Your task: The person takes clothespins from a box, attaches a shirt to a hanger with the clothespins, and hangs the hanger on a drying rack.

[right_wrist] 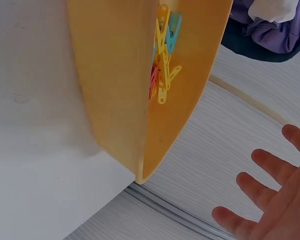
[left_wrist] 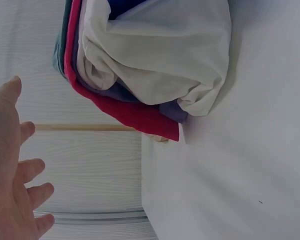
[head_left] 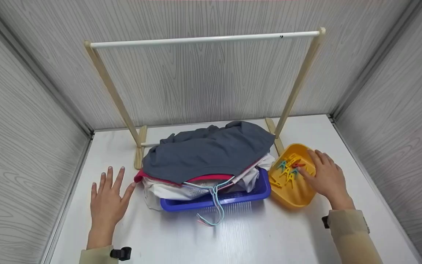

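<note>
Wood-grain panels in pale grey enclose a white table, near whose middle sits a blue basket, the landmark here. Heaped in and over the basket are a dark grey garment on top, a red garment beneath it and white cloth spilling past the basket's left end. From the heap, the hooks of thin hangers, light blue and pink, reach over the basket's front rim. Behind the basket stands a wooden rack with a white bar. Just right of the basket is a yellow tub containing yellow, blue and red clothespins. The left hand, left of the basket, has its fingers spread and holds nothing, its thumb near the red garment. The right hand, right of the basket, hovers by the tub's far-side rim, fingers apart, likewise holding nothing.
</note>
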A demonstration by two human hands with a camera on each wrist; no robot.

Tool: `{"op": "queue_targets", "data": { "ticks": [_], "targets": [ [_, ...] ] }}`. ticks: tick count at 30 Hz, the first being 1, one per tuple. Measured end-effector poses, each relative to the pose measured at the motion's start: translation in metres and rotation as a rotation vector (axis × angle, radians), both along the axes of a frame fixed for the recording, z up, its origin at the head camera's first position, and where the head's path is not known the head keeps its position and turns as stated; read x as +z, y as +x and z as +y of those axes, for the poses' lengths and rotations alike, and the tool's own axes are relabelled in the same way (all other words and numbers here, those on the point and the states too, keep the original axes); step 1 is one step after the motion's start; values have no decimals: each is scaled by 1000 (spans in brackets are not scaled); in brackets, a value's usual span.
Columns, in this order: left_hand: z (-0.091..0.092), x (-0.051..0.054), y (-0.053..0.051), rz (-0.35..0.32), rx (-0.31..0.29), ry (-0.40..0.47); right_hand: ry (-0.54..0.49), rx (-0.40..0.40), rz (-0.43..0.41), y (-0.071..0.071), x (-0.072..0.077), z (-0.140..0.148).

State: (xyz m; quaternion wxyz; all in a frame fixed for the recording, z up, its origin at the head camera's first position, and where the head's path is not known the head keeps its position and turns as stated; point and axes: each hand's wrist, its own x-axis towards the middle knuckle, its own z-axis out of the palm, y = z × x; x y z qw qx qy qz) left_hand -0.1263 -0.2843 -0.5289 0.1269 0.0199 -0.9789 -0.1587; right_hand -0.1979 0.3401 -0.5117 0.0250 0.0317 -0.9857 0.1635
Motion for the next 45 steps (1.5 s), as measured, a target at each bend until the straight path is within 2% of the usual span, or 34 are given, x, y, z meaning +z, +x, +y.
{"op": "queue_targets", "data": {
  "ticks": [7,14,23,31,34,45],
  "targets": [
    [11,-1,0,79,-43,-8,-15,22,-44,3,-5,-6],
    [23,-4,-3,195,-114,1,-66,32,-141,5,-6,-15],
    [42,-5,-11,286,-225,3,-144,36,-160,5,-15,-24],
    [61,-3,-22,331,-394,-26,-169,50,-168,5,-21,-26],
    [66,-3,-28,342,-437,-50,-177,46,-187,5,-23,-26],
    [70,-6,-41,321,-461,-82,-179,49,-208,1,-28,-26]
  ]
}}
